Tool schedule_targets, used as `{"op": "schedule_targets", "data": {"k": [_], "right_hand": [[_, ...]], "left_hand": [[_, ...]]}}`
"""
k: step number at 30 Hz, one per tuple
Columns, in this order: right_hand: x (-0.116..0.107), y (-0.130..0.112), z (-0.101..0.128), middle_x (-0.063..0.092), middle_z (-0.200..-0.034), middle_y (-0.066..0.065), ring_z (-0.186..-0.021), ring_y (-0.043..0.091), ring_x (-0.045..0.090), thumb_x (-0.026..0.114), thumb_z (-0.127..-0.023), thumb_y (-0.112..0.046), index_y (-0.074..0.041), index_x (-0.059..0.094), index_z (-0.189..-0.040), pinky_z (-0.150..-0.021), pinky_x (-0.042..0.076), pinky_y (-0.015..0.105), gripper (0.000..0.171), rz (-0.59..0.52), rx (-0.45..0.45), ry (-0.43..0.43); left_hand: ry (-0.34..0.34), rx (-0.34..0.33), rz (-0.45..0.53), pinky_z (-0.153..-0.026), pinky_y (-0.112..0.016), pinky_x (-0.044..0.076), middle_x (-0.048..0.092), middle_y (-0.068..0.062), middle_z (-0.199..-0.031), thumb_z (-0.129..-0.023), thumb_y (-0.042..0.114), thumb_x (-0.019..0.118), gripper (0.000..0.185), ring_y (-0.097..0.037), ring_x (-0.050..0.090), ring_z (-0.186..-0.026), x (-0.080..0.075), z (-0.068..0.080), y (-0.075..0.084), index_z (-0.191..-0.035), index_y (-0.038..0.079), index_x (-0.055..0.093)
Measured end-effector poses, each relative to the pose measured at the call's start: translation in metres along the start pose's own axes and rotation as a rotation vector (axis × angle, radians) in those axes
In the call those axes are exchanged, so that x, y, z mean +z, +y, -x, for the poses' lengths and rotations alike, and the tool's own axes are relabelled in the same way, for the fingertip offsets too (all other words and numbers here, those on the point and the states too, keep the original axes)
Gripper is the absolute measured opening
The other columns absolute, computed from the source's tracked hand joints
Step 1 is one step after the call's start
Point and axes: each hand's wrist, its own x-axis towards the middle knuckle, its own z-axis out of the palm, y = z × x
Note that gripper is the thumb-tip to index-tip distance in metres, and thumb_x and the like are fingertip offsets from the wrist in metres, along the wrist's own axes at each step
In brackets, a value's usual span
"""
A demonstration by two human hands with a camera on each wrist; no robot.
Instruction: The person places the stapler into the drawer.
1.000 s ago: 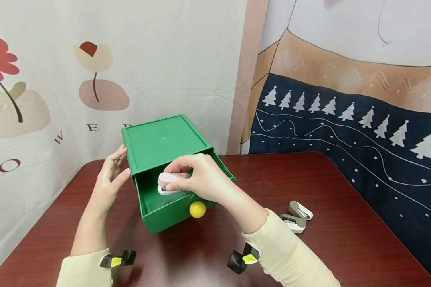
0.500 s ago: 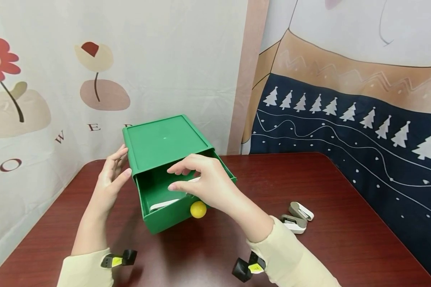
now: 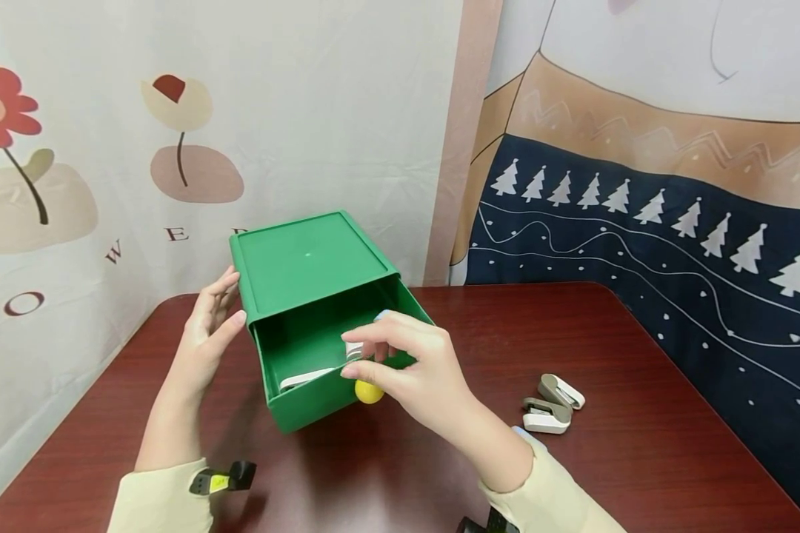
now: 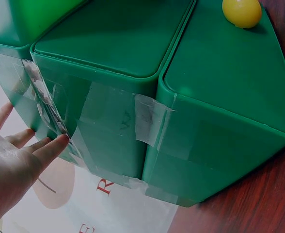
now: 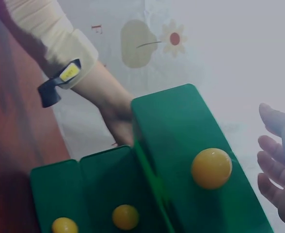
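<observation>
Resting flat against the nine o'clock side of the green drawer box (image 3: 307, 263), the left hand (image 3: 207, 337) has straight fingers. The right hand (image 3: 416, 370), fingers loosely apart and holding nothing, hovers beside the yellow knob (image 3: 368, 392). Inside the open drawer lies one stapler (image 3: 313, 376); two staplers (image 3: 552, 403) sit on the worktop (image 3: 640, 444) at three o'clock. Rigid, light plastic; the knob looks the likeliest hold.

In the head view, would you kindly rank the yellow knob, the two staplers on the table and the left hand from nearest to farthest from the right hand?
1. Yellow knob: right under the right hand.
2. Staplers: on the table, to its right.
3. Left hand: against the green box's far left side.
</observation>
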Motion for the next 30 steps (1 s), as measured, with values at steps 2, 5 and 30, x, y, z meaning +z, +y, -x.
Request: {"op": "schedule_targets", "data": {"k": [2, 5, 30], "right_hand": [[0.000, 0.001, 0.005, 0.064, -0.078, 0.003, -0.068, 0.009, 0.056, 0.082, -0.068, 0.005, -0.002, 0.070, -0.099, -0.058, 0.049, 0.025, 0.033, -0.022, -0.022, 0.004], [0.001, 0.003, 0.014, 0.064, -0.076, 0.004, -0.062, 0.009, 0.055, 0.082, -0.067, 0.007, -0.001, 0.069, -0.100, -0.052, 0.048, 0.022, 0.036, -0.036, -0.025, 0.007], [0.004, 0.033, 0.065, 0.070, -0.087, 0.011, -0.061, 0.010, 0.063, 0.082, -0.071, 0.001, -0.001, 0.068, -0.108, -0.054, 0.053, 0.026, 0.040, -0.072, 0.183, -0.019]], "left_hand": [[0.000, 0.000, 0.001, -0.098, -0.015, 0.031, 0.016, -0.011, -0.157, -0.096, -0.003, 0.047, 0.050, -0.023, 0.024, -0.138, 0.000, 0.000, 0.000, -0.144, 0.007, 0.037], [0.002, 0.003, 0.003, -0.098, -0.015, 0.031, 0.017, -0.011, -0.157, -0.096, -0.003, 0.047, 0.050, -0.022, 0.025, -0.137, 0.000, 0.000, 0.000, -0.144, 0.006, 0.037], [0.006, 0.001, -0.004, -0.098, -0.015, 0.030, 0.017, -0.010, -0.157, -0.096, -0.002, 0.047, 0.050, -0.023, 0.024, -0.138, 0.001, 0.000, 0.001, -0.145, 0.007, 0.037]]}}
